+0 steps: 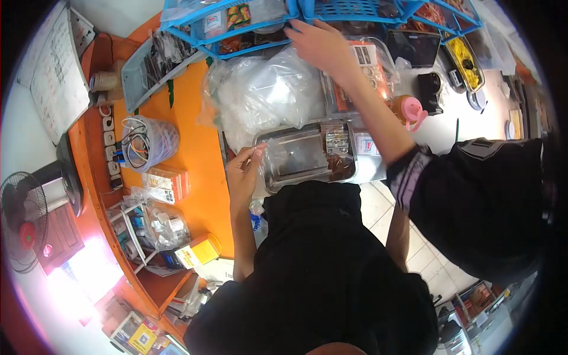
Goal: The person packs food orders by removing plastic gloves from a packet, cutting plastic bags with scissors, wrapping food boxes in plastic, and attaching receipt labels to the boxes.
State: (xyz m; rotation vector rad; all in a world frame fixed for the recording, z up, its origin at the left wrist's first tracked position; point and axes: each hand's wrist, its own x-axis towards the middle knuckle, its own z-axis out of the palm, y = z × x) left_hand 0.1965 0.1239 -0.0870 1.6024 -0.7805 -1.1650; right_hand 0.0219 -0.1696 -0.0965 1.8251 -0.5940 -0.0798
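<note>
My left hand (245,168) is closed in a pinch at the left rim of a metal tray (281,187). Between thumb and fingers is the edge of what looks like a clear plastic bag (273,155), spread over the tray's left part. Small packets with dark reddish-brown contents (339,155) lie in the tray's right end. Of my right arm, only the forearm (399,235) shows; a co-worker's dark sleeve covers the rest, and the hand is hidden.
A co-worker's arm (378,112) reaches across from the right to the blue baskets (236,50). Behind the tray lies a heap of clear plastic bags (269,89). A pink-lidded bottle (409,110) stands right. On the orange table's left are a cable-filled bin (163,142) and boxes (165,184).
</note>
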